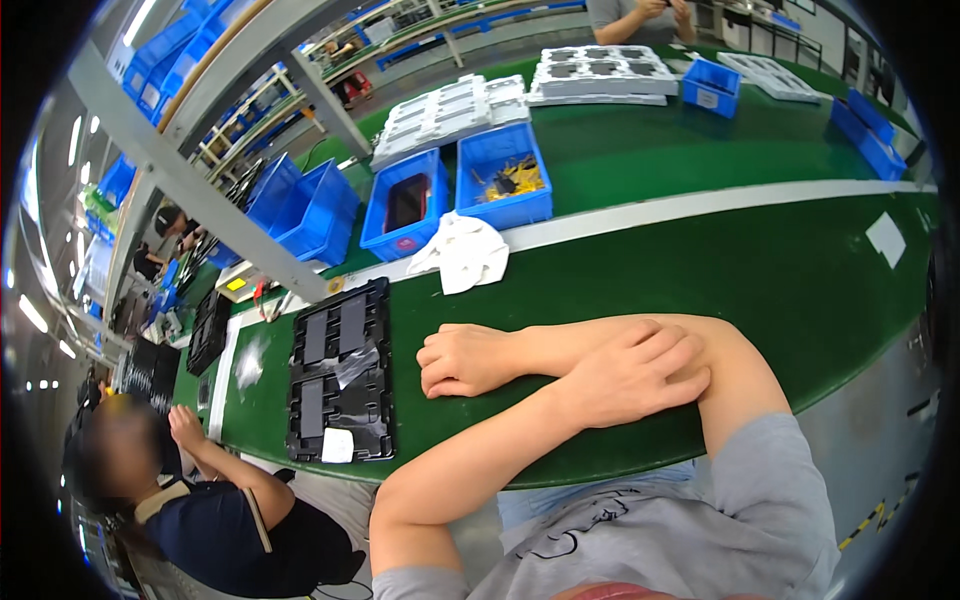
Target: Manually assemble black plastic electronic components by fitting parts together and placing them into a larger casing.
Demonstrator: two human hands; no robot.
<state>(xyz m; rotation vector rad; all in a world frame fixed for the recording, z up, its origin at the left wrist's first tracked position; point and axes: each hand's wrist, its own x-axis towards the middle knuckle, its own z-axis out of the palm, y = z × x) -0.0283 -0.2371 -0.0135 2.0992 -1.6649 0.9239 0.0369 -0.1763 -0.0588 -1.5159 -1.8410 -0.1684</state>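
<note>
- Arms crossed on the green desk (700,270), near its front edge.
- Left hand (635,375) lies flat, fingers spread, on the right forearm close to the elbow; it grips nothing.
- Right hand (462,360) rests on the desk in a loose curl, knuckles toward the black tray (340,375); empty, just beside the tray's right edge, not touching it.
- Black tray: one, moulded, lying at the desk's front edge. A clear scrap sits mid-tray; a small white tag sits at its lower end.
- White cloth (462,252): one, crumpled, beyond the right hand, straddling the white stripe (720,203) that runs the desk's length.
- Open room: a wide bare green stretch to the right of the arms, from the front edge to the stripe, bar one white paper slip (885,238).
- Blue bins just past the stripe: two side by side — one (405,205) with a dark red-edged item, one (503,175) with yellow and black small parts. Two more blue bins (300,205) to their left.
- Grey trays (445,115) stacked behind the bins; count unclear.
- A co-worker (210,500) sits at lower left, one hand at the desk edge.
</note>
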